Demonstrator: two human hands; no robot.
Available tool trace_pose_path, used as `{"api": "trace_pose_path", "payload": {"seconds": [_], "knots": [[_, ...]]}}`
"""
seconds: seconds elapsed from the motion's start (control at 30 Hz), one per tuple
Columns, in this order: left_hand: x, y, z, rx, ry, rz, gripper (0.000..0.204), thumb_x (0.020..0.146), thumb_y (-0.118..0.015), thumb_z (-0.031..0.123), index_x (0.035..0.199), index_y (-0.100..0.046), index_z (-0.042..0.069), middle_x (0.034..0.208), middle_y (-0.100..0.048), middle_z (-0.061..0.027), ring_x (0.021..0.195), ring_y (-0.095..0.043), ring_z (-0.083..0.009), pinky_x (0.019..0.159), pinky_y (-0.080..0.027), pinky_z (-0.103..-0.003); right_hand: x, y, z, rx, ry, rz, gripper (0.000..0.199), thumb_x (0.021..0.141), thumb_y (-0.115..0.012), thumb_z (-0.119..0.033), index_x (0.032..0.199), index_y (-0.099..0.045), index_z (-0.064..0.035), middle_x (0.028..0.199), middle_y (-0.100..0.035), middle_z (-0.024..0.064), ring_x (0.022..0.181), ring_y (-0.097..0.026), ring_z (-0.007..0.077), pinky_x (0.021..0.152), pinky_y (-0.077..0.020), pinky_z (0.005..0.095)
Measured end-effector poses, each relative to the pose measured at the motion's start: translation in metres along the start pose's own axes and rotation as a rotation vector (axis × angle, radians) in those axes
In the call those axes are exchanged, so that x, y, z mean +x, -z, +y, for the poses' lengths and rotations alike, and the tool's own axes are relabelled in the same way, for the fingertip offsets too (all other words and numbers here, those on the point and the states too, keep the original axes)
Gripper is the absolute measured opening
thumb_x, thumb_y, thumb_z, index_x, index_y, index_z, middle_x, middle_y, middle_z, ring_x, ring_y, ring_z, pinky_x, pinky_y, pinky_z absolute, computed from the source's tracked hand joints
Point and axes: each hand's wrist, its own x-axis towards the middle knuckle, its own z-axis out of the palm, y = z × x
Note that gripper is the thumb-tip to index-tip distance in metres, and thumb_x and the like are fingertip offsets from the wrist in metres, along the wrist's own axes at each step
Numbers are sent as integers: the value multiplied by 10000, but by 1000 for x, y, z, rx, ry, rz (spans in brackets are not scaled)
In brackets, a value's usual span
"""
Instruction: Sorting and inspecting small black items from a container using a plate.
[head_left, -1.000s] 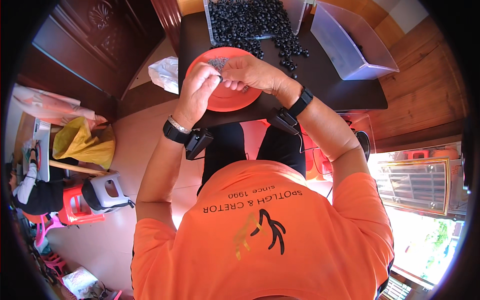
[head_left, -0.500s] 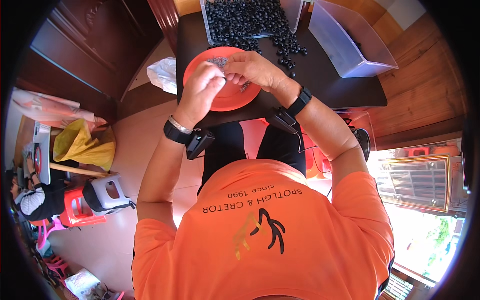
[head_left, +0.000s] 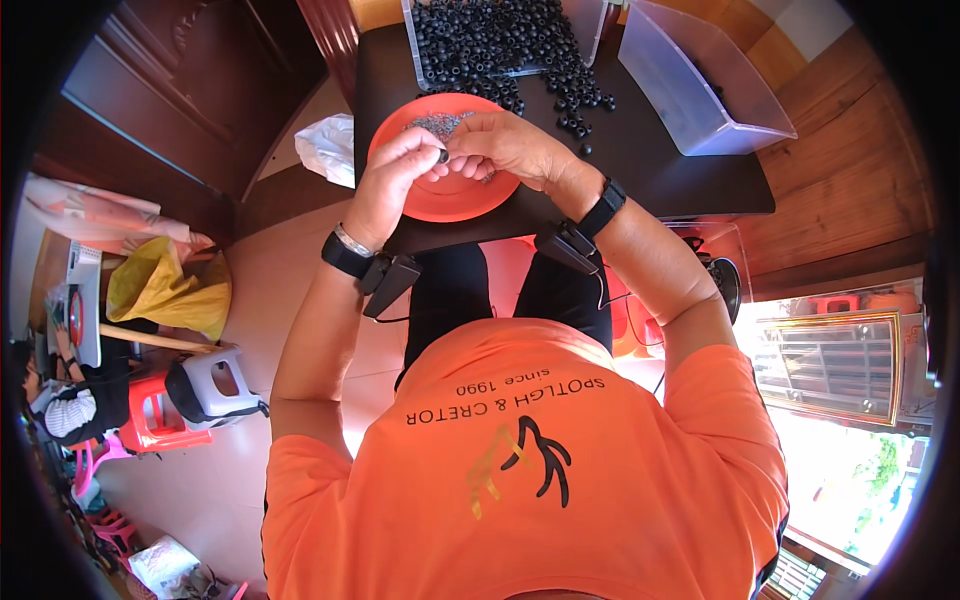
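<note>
Over an orange plate [head_left: 440,207] on the dark table, my two hands meet. My left hand [head_left: 398,168] pinches a small black ring-like piece [head_left: 443,156] between thumb and fingers, its round end showing. My right hand [head_left: 500,148] is closed just beside it, fingertips pressed together; whatever they hold is hidden or too small to name. Small grey metal parts [head_left: 437,124] lie heaped on the plate behind my hands. Black pieces of the same look [head_left: 575,105] are spilled on the table beyond the plate.
A clear bin [head_left: 417,60] full of black pieces lies at the table's far side. Another translucent bin [head_left: 680,90] stands to the right. A white plastic bag [head_left: 327,148] is left of the table. Another person [head_left: 95,400] sits far left, near a red stool [head_left: 150,425].
My left hand has turned and shifted slightly, so the black piece in its fingertips now shows clearly. My right hand stays nearly in place against it.
</note>
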Motion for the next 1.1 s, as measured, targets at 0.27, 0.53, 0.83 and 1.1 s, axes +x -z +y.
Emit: {"api": "trace_pose_path", "payload": {"seconds": [0.27, 0.53, 0.83, 1.1], "knots": [[6, 12, -11, -531, 127, -50, 199, 953, -475, 216, 933, -588, 54, 905, -599, -38, 847, -572, -155, 776, -439, -285, 0, 0, 1, -127, 178, 40, 191, 877, -616, -249, 861, -641, -60, 787, -620, -7, 722, -564, 76, 672, -459, 206], [9, 12, -9, -556, 98, -53, 202, 954, -474, 213, 933, -590, 49, 912, -604, -44, 853, -577, -170, 799, -444, -306, -5, -2, -5, -98, 102, 39, 165, 885, -623, -220, 877, -633, -56, 782, -613, -17, 718, -562, 59, 631, -471, 216], [7, 11, -5, -518, 115, -61, 191, 954, -469, 189, 948, -584, 36, 926, -607, -59, 865, -596, -197, 799, -452, -307, -7, -3, -3, -275, 320, 119, 170, 862, -625, -175, 908, -629, -11, 776, -619, 13, 668, -572, 75, 554, -490, 224], [6, 15, 1, -255, 146, -123, 204, 961, -464, 201, 975, -566, 25, 915, -601, -71, 870, -604, -175, 760, -453, -273, -7, 1, -3, -525, 325, 104, 156, 847, -635, -156, 884, -631, -5, 749, -616, 13, 639, -565, 80, 577, -488, 240]]}}
